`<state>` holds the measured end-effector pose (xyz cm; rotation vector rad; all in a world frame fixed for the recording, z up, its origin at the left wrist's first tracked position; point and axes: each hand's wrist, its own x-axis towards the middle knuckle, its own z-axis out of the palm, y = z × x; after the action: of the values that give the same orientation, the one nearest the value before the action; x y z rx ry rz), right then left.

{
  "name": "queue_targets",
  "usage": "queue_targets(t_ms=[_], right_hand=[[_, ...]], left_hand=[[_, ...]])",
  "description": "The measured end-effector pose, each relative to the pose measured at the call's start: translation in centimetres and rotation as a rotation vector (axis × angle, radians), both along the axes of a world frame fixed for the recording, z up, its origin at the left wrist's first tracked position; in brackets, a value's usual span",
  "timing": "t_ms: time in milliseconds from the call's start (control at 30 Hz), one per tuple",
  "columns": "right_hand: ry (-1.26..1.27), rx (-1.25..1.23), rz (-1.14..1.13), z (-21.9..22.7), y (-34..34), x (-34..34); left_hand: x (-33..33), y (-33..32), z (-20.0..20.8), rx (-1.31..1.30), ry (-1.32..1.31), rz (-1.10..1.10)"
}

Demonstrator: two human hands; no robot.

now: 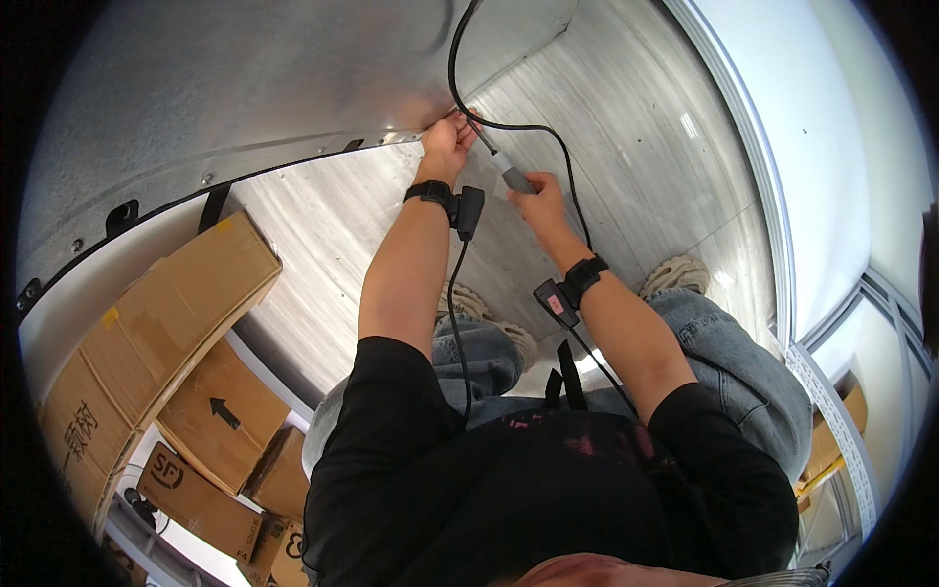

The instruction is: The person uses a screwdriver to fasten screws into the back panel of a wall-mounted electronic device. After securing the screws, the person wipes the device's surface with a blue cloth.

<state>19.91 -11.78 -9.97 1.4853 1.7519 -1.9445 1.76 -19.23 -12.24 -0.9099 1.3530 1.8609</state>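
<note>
- Nearest the camera is the person's black shirt (pixel 548 489), below both hands.
- Right hand (pixel 541 199) is closed around a screwdriver (pixel 516 179) with a grey handle; its thin, dark rod slants up and left toward the other hand.
- Left hand (pixel 448 142) has bent fingers at the bottom edge of a big, shiny metal panel (pixel 293 78); one cannot tell if it pinches anything.
- Pale floor (pixel 636 127) spreads right of the grip to a white wall (pixel 822 127).
- Black cable (pixel 543 128) crosses near the rod's tip, then runs down beside the right hand.
- Brown boxes (pixel 186 303) sit well left of the grip.
</note>
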Motion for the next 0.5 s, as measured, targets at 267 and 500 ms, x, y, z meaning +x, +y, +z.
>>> queue_targets(t_ms=[267, 500], right_hand=[[0.118, -0.251, -0.318, 1.4, -0.7, 0.7], [0.046, -0.445, -0.298, 2.4, 0.7, 0.6]], left_hand=[[0.2, 0.1, 0.3, -0.070, 0.005, 0.030], [0.3, 0.9, 1.1, -0.096, -0.005, 0.077]])
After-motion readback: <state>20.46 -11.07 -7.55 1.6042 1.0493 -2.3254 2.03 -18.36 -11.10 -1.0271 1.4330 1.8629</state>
